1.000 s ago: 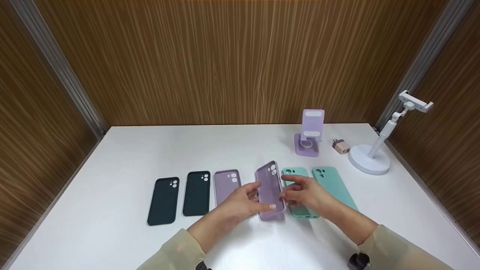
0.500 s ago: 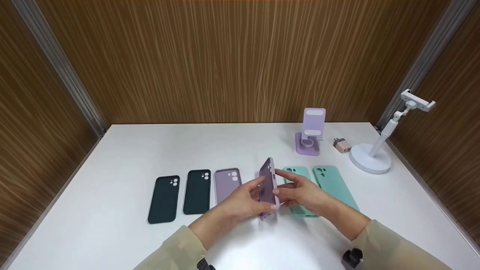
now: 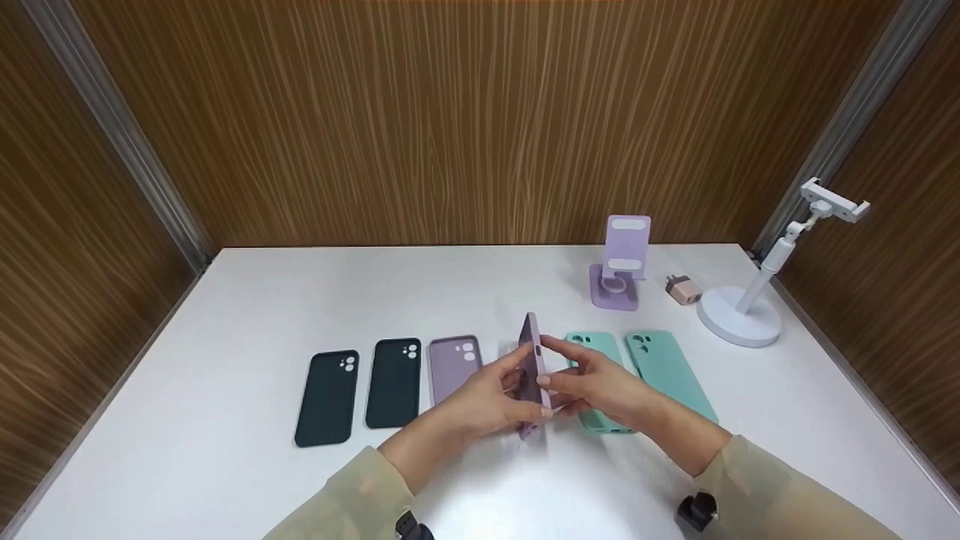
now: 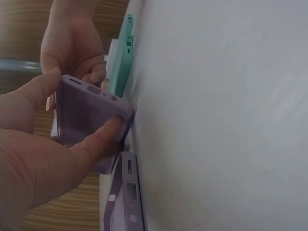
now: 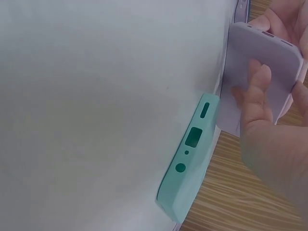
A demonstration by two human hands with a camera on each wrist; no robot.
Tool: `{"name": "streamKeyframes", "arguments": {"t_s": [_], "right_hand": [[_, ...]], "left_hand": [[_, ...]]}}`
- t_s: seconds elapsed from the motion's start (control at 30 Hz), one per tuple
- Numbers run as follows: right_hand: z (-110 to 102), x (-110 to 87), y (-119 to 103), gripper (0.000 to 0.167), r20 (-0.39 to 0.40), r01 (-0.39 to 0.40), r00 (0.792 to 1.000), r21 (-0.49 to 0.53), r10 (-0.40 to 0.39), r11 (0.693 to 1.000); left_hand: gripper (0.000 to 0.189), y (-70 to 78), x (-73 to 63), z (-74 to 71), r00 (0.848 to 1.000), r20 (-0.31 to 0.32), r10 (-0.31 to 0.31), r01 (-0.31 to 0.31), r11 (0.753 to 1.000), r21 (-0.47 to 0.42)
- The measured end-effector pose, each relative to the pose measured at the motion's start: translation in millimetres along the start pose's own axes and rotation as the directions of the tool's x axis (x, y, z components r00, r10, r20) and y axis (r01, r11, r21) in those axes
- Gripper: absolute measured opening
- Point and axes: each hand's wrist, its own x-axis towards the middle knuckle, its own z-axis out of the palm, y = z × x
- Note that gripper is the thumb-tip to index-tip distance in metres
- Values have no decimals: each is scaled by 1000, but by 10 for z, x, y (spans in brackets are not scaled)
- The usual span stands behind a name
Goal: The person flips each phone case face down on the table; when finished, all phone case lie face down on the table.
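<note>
A purple phone case (image 3: 531,352) stands on edge, tilted nearly side-on to the head camera, between my two hands. My left hand (image 3: 480,405) holds it from the left. In the left wrist view, one digit presses inside the shell near the port-hole end of the case (image 4: 79,115), another lies at its corner. From the right, my right hand (image 3: 607,386) grips it; in the right wrist view, fingers lie across the smooth back of the case (image 5: 262,50). A second purple case (image 3: 454,367) lies hollow side up just left, partly hidden by my left hand.
Two dark cases (image 3: 394,382) lie at the left. Two mint-green cases (image 3: 667,367) lie at the right, one partly under my right hand. Behind them are a purple phone stand (image 3: 626,244), a plug charger (image 3: 682,290) and a white stand (image 3: 739,319).
The purple case has turned from showing its hollow inside to nearly edge-on. My right hand has shifted slightly left and closed its thumb and fingers onto the side edge.
</note>
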Motion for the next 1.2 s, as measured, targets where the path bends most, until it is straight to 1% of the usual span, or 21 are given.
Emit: {"name": "streamKeyframes", "arguments": {"t_s": [0.1,0.27,0.37,0.47,0.57,0.63,0.67,0.8,0.9,1.0,1.1,1.2], "right_hand": [[2,0,-12,85,1,-5,1000,-3,5,1000],[7,2,-25,80,0,-24,1000,-4,24,1000],[9,3,-20,75,6,-24,1000,-12,24,1000],[10,3,-10,71,7,-18,1000,-28,19,999],[18,10,-1,70,4,-8,1000,-59,8,998],[32,15,-2,70,-4,1,1000,-90,-1,996],[36,19,-1,71,-9,6,1000,-109,-7,994],[63,28,-4,73,-24,25,999,-175,-29,984],[85,36,-5,73,-24,38,999,-192,-44,981],[101,39,-4,73,-22,48,998,-198,-54,979],[111,36,-3,73,-26,49,998,-206,-55,977],[118,30,-1,72,-28,42,998,-209,-49,977]], "left_hand": [[105,6,2,-13,1000,4,-6,6,1000,0],[106,11,14,-50,998,4,-57,57,997,-51],[105,14,16,-73,997,17,-79,81,992,-97],[105,12,11,-92,996,46,-73,80,981,-178],[101,8,10,-102,997,47,-61,71,965,-252],[94,7,19,-101,998,26,-63,68,959,-276],[90,9,25,-97,998,9,-64,64,960,-271],[75,23,53,-77,993,-82,-83,65,977,-202],[70,30,66,-58,985,-146,-87,62,984,-166],[69,34,84,-39,977,-197,-87,57,986,-154],[68,37,94,-25,969,-231,-89,56,988,-144],[67,39,94,-26,964,-250,-90,56,989,-139]]}}
